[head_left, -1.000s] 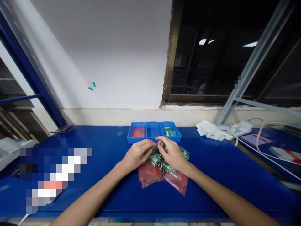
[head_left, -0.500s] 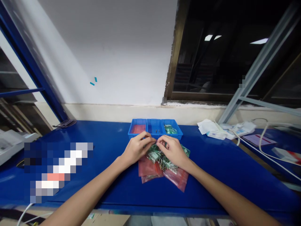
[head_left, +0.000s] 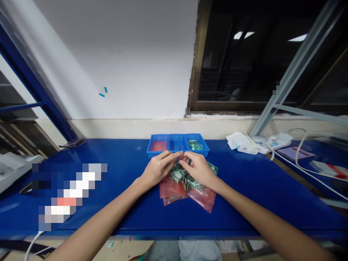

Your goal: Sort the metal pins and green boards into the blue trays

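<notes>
My left hand [head_left: 160, 166] and my right hand [head_left: 197, 167] meet at the fingertips over a pile on the blue table. Both are closed in pinches, and whatever lies between their fingers is too small to make out. Under them are green-printed clear packets [head_left: 177, 175], thin metal pieces [head_left: 187, 182] and pink bags, one at the left [head_left: 172, 191] and one at the right [head_left: 204, 198]. Just behind stand three joined blue bins: the left bin [head_left: 158, 136] holds pink bags, the middle bin [head_left: 176, 140] a few small metal pieces, the right bin [head_left: 202, 137] green packets.
White papers [head_left: 241, 142], a cable [head_left: 285, 162] and a flat tablet-like device [head_left: 295, 152] lie at the right. On the left are a blurred-out white object [head_left: 78, 188] and a white tray [head_left: 16, 170]. A wall and window rise behind the blue table [head_left: 122, 152].
The view has shifted slightly, showing more below the table edge. My fingertips have come closer together, and my left fingers are straighter over the right ones.
</notes>
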The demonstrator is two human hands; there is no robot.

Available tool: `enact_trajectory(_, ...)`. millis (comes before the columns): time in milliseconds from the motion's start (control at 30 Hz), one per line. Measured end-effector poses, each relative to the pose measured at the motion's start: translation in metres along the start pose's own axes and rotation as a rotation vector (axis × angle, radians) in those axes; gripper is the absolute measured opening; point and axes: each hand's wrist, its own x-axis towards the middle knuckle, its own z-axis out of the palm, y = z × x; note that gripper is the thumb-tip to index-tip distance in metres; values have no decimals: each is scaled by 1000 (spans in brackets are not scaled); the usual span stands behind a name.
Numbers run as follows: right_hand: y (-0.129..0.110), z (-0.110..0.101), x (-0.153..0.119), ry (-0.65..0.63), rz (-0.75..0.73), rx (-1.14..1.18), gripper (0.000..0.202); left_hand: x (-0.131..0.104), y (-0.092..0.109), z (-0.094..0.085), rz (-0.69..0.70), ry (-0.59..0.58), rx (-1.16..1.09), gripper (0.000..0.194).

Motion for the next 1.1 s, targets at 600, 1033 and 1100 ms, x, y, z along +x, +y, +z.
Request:
enact_trajectory(600, -5, 8, -10, 32, -27, -198, 12, 8, 11, 6, -244, 89, -212, 15)
enact_trajectory(1033, 8, -10, 35, -11, -232, -638, 27, 3, -3, -9, -87, -11, 183, 24)
enact_trajectory(1100, 5, -9, 22, -56, -270, -590, 25, 3, -5, -9, -76, -97, 222, 21)
